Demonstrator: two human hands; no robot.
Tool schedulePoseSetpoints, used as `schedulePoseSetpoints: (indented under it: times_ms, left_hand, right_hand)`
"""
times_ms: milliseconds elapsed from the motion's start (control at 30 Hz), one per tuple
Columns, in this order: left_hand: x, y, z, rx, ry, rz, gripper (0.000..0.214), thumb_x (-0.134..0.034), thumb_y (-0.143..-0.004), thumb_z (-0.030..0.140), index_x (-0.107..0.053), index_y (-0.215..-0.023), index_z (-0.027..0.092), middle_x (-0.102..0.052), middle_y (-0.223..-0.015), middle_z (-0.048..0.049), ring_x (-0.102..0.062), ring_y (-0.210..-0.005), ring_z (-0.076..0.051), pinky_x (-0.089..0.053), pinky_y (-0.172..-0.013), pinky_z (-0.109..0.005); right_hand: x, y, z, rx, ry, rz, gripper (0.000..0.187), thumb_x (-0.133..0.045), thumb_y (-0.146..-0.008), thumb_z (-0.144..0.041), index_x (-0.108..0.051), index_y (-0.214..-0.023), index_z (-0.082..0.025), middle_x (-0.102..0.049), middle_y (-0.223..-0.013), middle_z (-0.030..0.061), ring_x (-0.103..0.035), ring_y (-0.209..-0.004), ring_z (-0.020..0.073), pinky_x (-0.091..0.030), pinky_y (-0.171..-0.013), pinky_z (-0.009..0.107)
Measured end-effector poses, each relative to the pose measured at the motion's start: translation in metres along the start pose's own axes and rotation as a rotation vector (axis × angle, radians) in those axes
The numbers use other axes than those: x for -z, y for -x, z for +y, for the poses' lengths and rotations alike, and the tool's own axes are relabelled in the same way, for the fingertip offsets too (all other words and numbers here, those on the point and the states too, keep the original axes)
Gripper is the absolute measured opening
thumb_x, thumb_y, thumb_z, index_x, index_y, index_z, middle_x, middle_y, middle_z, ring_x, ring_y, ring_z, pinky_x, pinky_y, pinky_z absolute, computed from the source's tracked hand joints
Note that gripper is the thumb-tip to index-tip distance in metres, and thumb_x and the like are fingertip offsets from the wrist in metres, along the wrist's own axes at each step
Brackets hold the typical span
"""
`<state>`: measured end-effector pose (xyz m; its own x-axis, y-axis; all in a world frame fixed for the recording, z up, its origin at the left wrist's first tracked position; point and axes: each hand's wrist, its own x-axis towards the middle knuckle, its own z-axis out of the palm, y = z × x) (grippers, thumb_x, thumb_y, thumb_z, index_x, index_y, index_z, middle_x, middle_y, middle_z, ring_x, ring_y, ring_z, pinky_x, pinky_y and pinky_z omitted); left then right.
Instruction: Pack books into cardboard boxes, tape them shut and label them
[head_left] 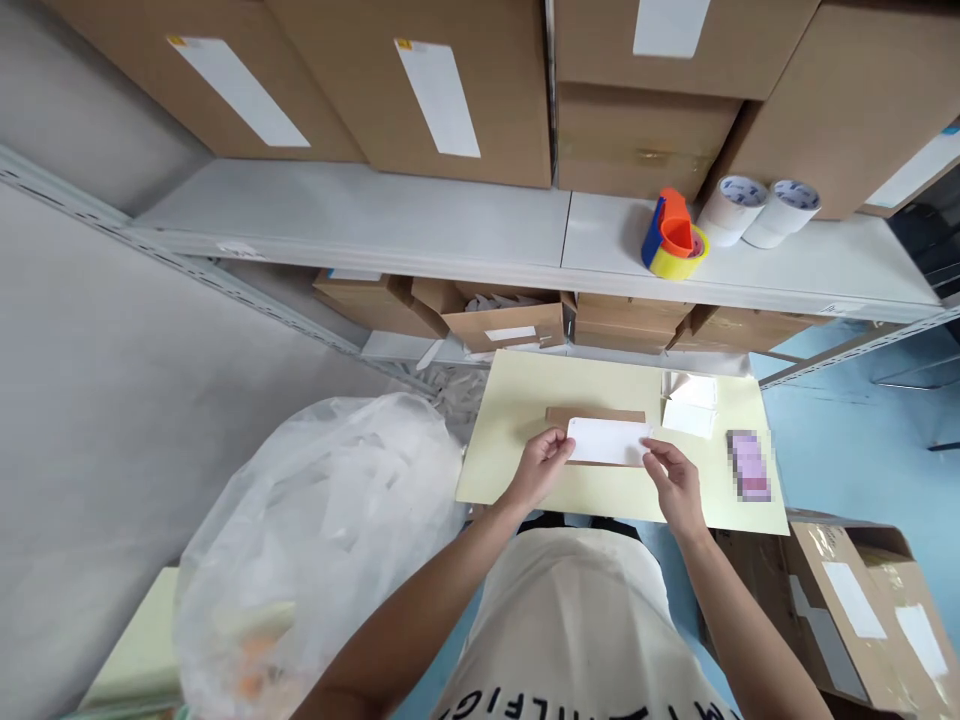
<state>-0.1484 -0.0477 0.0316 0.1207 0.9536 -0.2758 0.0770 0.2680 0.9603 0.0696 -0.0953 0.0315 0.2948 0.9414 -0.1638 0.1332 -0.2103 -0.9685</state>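
Observation:
A blank white rectangular card or label (607,442) is held level between both hands over the pale yellow table (517,395). My left hand (546,462) pinches its left end between thumb and fingers. At the opposite end, my right hand (673,482) has its thumb and fingertips closed on the edge. Beneath the white piece lies a flat brown cardboard piece (592,413), mostly covered by it; whether the two touch I cannot tell. Several small white cards (690,405) rest to the right, beyond my right hand.
A pixelated purple object (750,466) lies at the table's right edge. A large translucent bag (322,540) bulges on the left. The shelf (375,205) behind carries cardboard boxes, a tape dispenser (675,240) and two tape rolls (731,210). More cardboard boxes (855,600) stand lower right.

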Motion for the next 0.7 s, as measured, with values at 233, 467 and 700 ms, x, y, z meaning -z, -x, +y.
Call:
schedulePoseSetpoints:
  times_ms: [233,467,700]
  left_hand:
    - [-0.007,0.028,-0.053,0.256,-0.087,0.042,0.028,-0.065,-0.072,0.047,-0.066,-0.065,0.019,-0.065,-0.059,-0.0002,-0.061,-0.058,-0.016,-0.051,-0.062,-0.028]
    - [-0.004,-0.001,-0.058,0.251,-0.197,0.173,0.043,-0.067,-0.076,0.038,-0.06,-0.114,0.02,-0.069,-0.06,0.0036,-0.065,-0.058,-0.018,-0.052,-0.064,-0.029]
    - [-0.006,-0.022,-0.06,0.238,-0.341,0.208,0.046,-0.067,-0.078,0.03,-0.052,-0.121,0.021,-0.07,-0.062,0.0043,-0.07,-0.067,-0.02,-0.05,-0.072,-0.031]
  right_hand:
    - [0.004,0.015,0.04,-0.177,0.086,-0.005,0.033,-0.072,-0.072,-0.054,-0.077,-0.078,-0.022,-0.078,-0.086,0.0082,-0.069,-0.088,0.0276,-0.052,-0.086,0.045]
    - [-0.012,-0.013,0.051,-0.149,0.157,-0.047,0.034,-0.068,-0.077,-0.052,-0.078,-0.088,-0.021,-0.078,-0.095,0.0087,-0.065,-0.078,0.0207,-0.051,-0.074,0.037]
    - [-0.021,-0.037,0.06,-0.162,0.185,-0.057,0.038,-0.067,-0.076,-0.055,-0.077,-0.09,-0.021,-0.076,-0.093,0.0087,-0.065,-0.075,0.0203,-0.053,-0.072,0.036]
